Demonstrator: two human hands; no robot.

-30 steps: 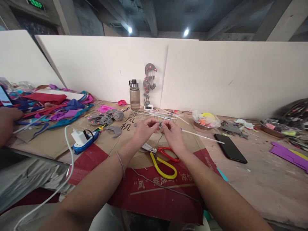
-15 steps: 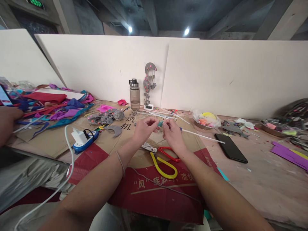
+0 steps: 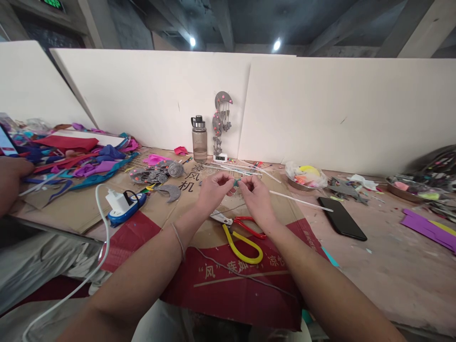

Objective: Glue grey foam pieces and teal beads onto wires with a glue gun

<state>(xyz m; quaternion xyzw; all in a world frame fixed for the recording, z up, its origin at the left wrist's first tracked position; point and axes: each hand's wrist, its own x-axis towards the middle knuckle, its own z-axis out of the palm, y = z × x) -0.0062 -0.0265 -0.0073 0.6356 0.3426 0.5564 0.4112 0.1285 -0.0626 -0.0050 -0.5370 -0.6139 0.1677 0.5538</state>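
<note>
Between the fingertips of my left hand and my right hand is a small teal piece, mostly hidden by the fingers. Both hands are closed in a pinch on it, close together above the cardboard. Scissors with one yellow and one red handle lie just below my hands. A grey cord trails over the red part of the cardboard. A clear thin stick lies right of my right hand, its far end across a black phone.
A water bottle and a grey felt moon hanging stand at the back. Grey felt pieces, a blue power strip and coloured fabric scraps lie left. A bowl stands right. Another person's hand is at far left.
My fingertips have closed in around the teal piece, so less of it shows. My right hand has turned slightly. The scissors and phone stay in place.
</note>
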